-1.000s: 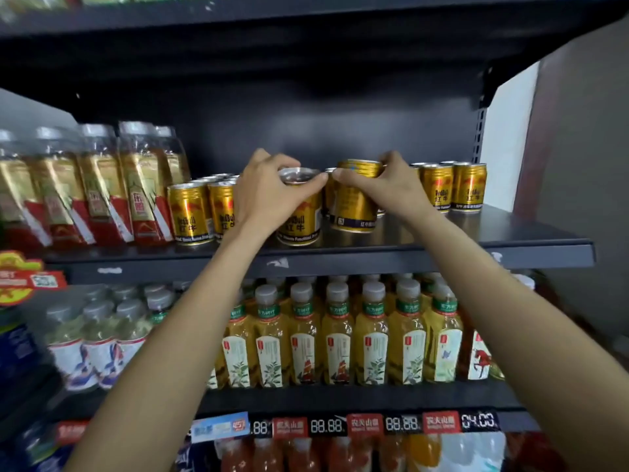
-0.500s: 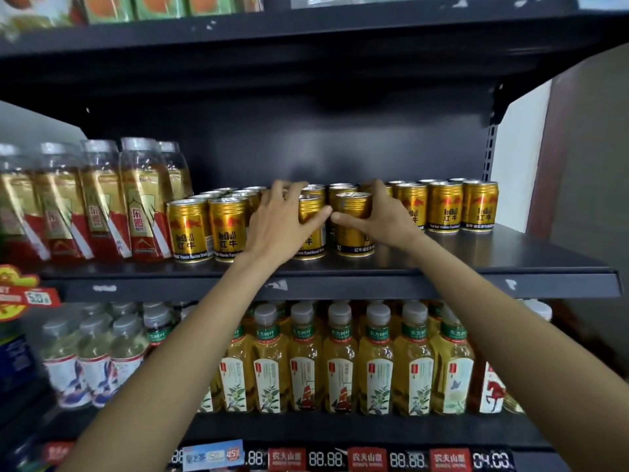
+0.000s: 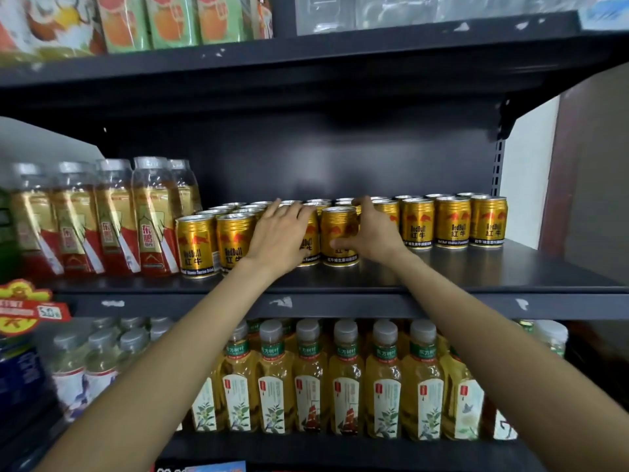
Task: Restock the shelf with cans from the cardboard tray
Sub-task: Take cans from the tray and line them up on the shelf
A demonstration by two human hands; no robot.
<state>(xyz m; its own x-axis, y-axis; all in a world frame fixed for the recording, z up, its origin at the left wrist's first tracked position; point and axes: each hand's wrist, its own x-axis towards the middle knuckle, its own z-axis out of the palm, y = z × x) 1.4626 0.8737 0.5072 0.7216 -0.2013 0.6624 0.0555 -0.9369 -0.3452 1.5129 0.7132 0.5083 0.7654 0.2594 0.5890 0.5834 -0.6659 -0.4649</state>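
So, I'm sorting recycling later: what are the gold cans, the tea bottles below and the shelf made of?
Gold cans: apparently thin metal, glossy printed gold with bare silvery rims.
Tea bottles: seemingly clear plastic, since the yellow liquid shows through; matte grey caps and paper-like labels.
Shelf: probably painted steel, dark semi-matte with white chips along its front edge.

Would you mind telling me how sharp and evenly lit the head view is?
Head view: wide-angle bending bows the shelf edge; the gold cans read sharply, the top-shelf packs and left bottles are blurred; the back panel is dark.
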